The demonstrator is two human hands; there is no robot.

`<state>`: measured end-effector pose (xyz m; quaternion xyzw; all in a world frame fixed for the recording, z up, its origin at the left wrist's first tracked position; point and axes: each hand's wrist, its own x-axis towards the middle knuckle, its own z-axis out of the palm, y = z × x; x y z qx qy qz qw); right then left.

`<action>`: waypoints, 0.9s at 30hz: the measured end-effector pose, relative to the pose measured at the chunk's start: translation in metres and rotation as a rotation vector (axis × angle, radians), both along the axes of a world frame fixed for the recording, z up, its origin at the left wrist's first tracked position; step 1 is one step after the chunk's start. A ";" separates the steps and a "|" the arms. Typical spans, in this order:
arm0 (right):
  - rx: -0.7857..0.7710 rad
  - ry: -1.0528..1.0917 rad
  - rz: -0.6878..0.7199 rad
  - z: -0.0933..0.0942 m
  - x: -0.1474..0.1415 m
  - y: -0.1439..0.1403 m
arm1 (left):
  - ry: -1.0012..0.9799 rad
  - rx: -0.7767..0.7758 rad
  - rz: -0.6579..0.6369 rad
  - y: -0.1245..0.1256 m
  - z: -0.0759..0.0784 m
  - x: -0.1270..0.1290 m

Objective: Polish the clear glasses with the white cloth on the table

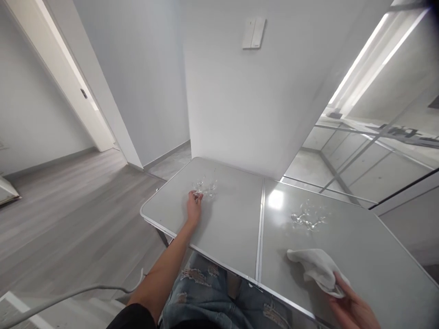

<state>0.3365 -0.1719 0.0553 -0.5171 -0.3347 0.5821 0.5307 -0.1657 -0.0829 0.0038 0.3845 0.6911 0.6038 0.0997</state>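
Note:
My left hand (195, 205) reaches over the left half of the table, its fingers closed on a clear glass at the near side of a small group of clear glasses (211, 188). The outlines there are faint, so I cannot tell exactly which part the fingers grip. A white cloth (317, 265) hangs from my right hand (351, 299), pinched between thumb and fingers above the near right part of the table. Beyond the cloth, several clear glasses with round bases (309, 224) stand close together on the right half.
The grey folding table (233, 224) has a metal seam down its middle and a rounded metal edge. A white wall (233, 105) with a switch (254, 33) rises behind it. Glass panels (363, 151) border the right side. A pale cable (85, 289) runs at lower left.

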 end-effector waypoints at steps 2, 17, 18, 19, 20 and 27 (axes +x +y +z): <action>-0.064 0.006 -0.039 -0.015 -0.009 0.016 | 0.066 0.015 -0.001 -0.010 0.001 0.007; 0.489 -0.656 0.137 -0.041 -0.156 0.062 | 0.808 -0.025 -0.653 -0.014 -0.020 0.141; 0.486 -0.660 0.169 -0.041 -0.153 0.064 | 0.791 -0.005 -0.668 -0.013 -0.020 0.141; 0.475 -0.634 0.202 -0.041 -0.149 0.066 | 0.771 0.016 -0.693 -0.014 -0.021 0.141; 0.452 -0.578 0.244 -0.040 -0.145 0.068 | 0.758 0.035 -0.726 -0.014 -0.021 0.141; 0.247 -0.320 0.703 -0.019 -0.114 0.082 | 0.763 0.033 -0.890 -0.021 -0.014 0.139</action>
